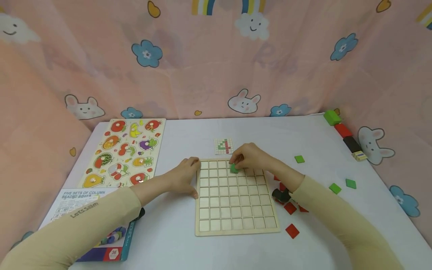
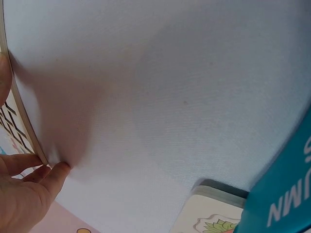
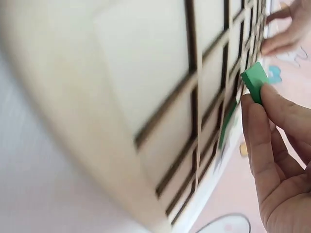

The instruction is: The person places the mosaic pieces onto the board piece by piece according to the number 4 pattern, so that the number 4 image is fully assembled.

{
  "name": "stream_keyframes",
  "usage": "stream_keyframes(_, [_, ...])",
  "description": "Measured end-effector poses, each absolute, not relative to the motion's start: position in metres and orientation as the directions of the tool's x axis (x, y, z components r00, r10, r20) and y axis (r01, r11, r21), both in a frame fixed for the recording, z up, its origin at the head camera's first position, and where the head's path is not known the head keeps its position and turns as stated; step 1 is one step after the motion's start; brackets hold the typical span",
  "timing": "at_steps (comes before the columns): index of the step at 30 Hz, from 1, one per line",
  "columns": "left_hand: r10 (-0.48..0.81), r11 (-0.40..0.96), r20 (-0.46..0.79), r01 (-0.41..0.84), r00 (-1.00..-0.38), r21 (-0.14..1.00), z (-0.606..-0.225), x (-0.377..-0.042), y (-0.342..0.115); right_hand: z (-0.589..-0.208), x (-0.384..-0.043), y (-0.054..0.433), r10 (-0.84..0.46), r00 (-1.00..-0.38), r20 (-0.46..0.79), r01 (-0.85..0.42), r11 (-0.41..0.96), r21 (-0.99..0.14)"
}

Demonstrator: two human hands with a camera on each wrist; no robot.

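A person in cream long sleeves works at a white table (image 1: 189,131), seen from above. In the centre of the frame lies a wooden grid board (image 1: 236,197) with rows of square cells. The left hand (image 1: 183,176) rests against the board's upper left edge, fingers fairly straight and spread, thumb along the left side; the left wrist view shows the fingertips (image 2: 58,174) touching the board's rim. The right hand (image 1: 248,156) sits over the board's top row, its fingers curled and pinching a green tile (image 1: 234,168) held at the upper middle cells. The right wrist view shows the tile (image 3: 255,81) tilted, gripped at the fingertips just above the grid.

Just beyond the board, a small pattern card (image 1: 224,146) lies flat. To the right of the board, red tiles (image 1: 292,230) and green tiles (image 1: 341,185) are scattered loose. At the left of the frame lie a fruit puzzle board (image 1: 126,153) and, nearer, a blue box (image 1: 87,210). A pink curtain (image 1: 216,56) with rabbits and flowers surrounds the table.
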State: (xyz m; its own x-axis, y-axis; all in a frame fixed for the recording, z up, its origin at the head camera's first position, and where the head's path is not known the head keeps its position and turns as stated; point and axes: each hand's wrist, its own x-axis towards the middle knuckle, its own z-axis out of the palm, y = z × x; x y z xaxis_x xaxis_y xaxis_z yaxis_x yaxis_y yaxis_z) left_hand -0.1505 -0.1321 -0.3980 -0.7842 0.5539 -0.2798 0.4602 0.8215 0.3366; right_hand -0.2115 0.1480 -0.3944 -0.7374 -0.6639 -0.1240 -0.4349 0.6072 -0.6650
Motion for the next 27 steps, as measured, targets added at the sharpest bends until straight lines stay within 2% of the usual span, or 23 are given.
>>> stream_keyframes(4, [0.552,0.822,-0.284,0.453,-0.784,0.347,-0.397,-0.15,-0.131,-0.397,-0.207,0.137,-0.672,-0.726,-0.145,-0.435,0.613,-0.66])
stream_keyframes(11, [0.544,0.828,-0.299,0.443,-0.784,0.342,-0.395,-0.149,-0.131,-0.401,-0.204,0.131,-0.677,-0.724,-0.129,-0.501,0.645,-0.578])
stream_keyframes(17, [0.55,0.825,-0.295,0.452,-0.781,0.34,-0.397,-0.15,-0.131,-0.4,-0.205,0.143,-0.685,-0.717,-0.125,-0.499,0.63,-0.595])
stream_keyframes(22, [0.557,0.819,-0.293,0.456,-0.777,0.348,-0.398,-0.15,-0.13,-0.391,-0.214,0.185,-0.626,-0.774,-0.099,-0.464,0.666,-0.584])
stream_keyframes(27, [0.56,0.819,-0.295,0.463,-0.775,0.338,-0.398,-0.151,-0.131,-0.386,-0.228,0.25,-0.476,-0.869,-0.137,-0.35,0.785,-0.51])
